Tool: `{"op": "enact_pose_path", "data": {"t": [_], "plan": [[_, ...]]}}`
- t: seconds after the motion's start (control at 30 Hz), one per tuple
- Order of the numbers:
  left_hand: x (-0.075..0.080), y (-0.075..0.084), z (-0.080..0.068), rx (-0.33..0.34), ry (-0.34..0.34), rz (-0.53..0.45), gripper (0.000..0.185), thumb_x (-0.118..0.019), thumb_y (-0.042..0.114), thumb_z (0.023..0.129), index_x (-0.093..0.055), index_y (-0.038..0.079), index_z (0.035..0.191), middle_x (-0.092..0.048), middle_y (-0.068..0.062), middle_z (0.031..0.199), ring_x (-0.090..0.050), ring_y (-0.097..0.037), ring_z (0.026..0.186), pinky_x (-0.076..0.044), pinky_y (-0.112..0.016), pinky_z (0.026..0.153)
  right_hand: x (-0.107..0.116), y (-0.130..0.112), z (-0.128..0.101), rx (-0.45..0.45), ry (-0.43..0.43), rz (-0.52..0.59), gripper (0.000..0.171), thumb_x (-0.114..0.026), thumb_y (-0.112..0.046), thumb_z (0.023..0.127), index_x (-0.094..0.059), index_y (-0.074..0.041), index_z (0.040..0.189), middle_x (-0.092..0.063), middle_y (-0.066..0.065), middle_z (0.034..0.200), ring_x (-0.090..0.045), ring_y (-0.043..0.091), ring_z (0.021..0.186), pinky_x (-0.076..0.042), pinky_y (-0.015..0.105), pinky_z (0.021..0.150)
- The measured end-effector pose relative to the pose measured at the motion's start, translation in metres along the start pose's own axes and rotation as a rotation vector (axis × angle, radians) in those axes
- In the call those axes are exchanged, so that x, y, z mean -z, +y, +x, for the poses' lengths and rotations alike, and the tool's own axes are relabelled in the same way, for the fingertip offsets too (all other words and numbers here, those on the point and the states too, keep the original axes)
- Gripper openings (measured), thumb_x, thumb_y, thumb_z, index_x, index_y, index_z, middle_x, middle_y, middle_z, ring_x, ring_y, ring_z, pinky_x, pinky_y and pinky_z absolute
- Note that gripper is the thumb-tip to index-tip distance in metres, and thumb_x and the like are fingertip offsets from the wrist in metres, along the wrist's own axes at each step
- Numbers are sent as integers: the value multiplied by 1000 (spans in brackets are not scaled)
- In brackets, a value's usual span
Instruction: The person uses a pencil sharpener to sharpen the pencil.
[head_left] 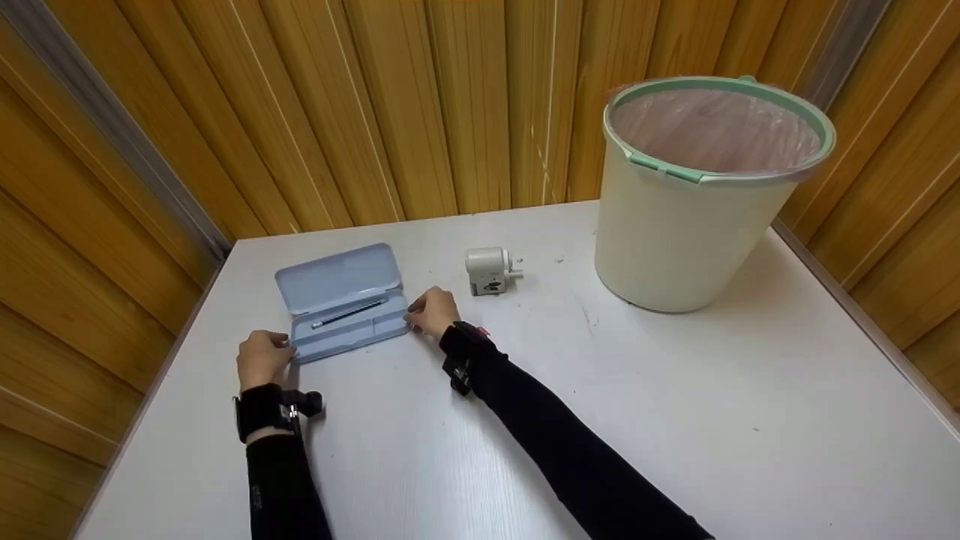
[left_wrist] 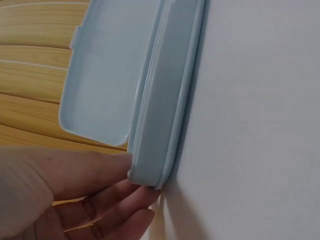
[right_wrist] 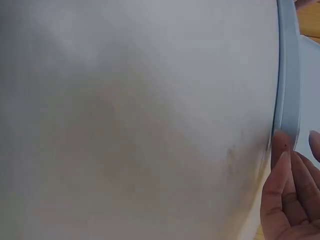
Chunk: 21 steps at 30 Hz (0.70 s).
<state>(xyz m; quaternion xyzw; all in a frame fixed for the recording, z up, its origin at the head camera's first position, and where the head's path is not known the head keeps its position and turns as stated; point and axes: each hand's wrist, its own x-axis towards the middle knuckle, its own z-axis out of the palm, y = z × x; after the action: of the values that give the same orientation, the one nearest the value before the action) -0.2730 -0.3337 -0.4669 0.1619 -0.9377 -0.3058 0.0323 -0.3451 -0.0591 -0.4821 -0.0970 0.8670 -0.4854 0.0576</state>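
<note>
A light blue pencil case (head_left: 352, 327) lies open on the white table (head_left: 615, 405), its lid (head_left: 337, 276) tipped back. A dark pencil (head_left: 349, 313) rests inside the tray. My left hand (head_left: 262, 358) holds the case's left end; in the left wrist view the thumb and fingers (left_wrist: 100, 200) pinch the corner of the case (left_wrist: 165, 100). At the right end my right hand (head_left: 433, 311) holds the case, its fingers (right_wrist: 285, 195) lying against the case edge (right_wrist: 289, 75).
A small white pencil sharpener (head_left: 489, 271) stands just right of the case. A large cream bin (head_left: 682, 225) with a green rim and a plastic liner occupies the table's back right. Wooden panel walls close in the table at the back and sides.
</note>
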Motion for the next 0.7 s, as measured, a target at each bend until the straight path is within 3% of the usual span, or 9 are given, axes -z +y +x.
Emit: {"op": "enact_pose_path", "data": {"t": [0.1, 0.27, 0.37, 0.53, 0.7], "plan": [[1, 2, -3, 12, -20, 23, 37, -63, 6, 85, -65, -11, 117, -66, -32, 113, -61, -49, 106, -48, -54, 91, 0, -3, -1, -5, 14, -104, 13, -75, -8, 84, -76, 2, 91, -76, 14, 81, -64, 11, 57, -50, 18, 55], [8, 8, -4, -13, -94, 55, 35, -71, 5, 79, -68, -12, 110, -67, -32, 112, -62, -50, 104, -50, -56, 90, 3, -7, -2, 24, 27, -315, 5, -77, -8, 82, -76, -2, 81, -76, 9, 80, -70, 21, 73, -55, 27, 69], [13, 14, -6, -33, -135, 81, 32, -75, 4, 75, -70, -13, 103, -69, -32, 105, -63, -50, 97, -52, -55, 85, 5, -10, -4, 57, 33, -416, 4, -72, -3, 83, -75, -2, 80, -76, 10, 82, -72, 23, 77, -57, 31, 69], [20, 23, -15, -22, -244, 88, 29, -81, 3, 70, -72, -12, 92, -71, -28, 91, -66, -35, 80, -54, -42, 70, 7, -16, -11, 103, 37, -581, 11, -62, 1, 87, -73, 0, 90, -75, 14, 92, -72, 26, 84, -58, 37, 71], [21, 33, -24, -1, -367, 121, 26, -82, 4, 69, -73, -10, 89, -72, -22, 84, -65, -26, 72, -52, -34, 61, 13, -18, -22, 121, -2, -665, 20, -55, 2, 93, -74, -2, 98, -75, 14, 97, -73, 26, 89, -59, 38, 71]]}}
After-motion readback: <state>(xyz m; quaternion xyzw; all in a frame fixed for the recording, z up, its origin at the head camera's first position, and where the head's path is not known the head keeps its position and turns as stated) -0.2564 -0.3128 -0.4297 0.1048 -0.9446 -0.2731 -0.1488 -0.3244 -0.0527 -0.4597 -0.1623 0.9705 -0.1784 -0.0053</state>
